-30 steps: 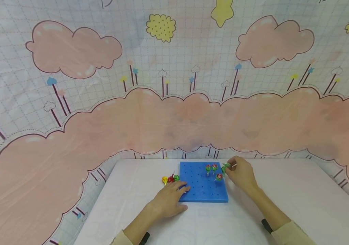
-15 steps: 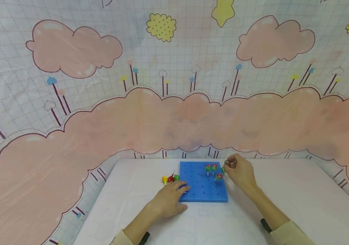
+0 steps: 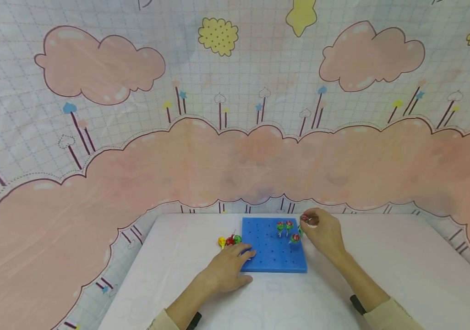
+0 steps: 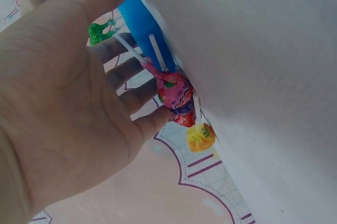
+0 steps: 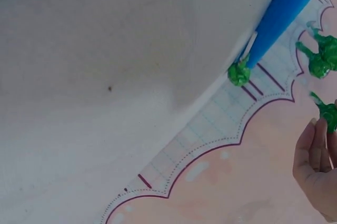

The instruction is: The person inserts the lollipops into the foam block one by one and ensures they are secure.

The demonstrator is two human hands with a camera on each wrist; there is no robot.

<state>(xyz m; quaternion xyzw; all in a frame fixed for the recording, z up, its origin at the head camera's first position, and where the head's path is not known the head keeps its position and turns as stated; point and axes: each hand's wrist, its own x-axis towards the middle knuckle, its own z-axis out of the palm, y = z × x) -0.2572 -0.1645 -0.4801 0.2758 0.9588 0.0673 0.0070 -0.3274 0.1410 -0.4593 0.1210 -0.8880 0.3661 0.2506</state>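
White desk under a pastel cloud-print backdrop carries the scene; at the far right corner of the blue foam board the right hand pinches a wrapped lollipop between fingertips, its grip narrow and curled round the sweet, held just above the board's edge; three more lollipops stand upright in holes near that same corner, close together, green wrappers showing; the board lies flat in the middle of the desk, dotted with rows of small holes; the left hand rests palm down with relaxed, straight fingers touching the board's near left edge, its grip wide and holding nothing; just beyond its fingertips, beside the board's left side, loose lollipops lie on the desk, one yellow, one red, one green; the left wrist view shows these sweets clustered against the board's edge.
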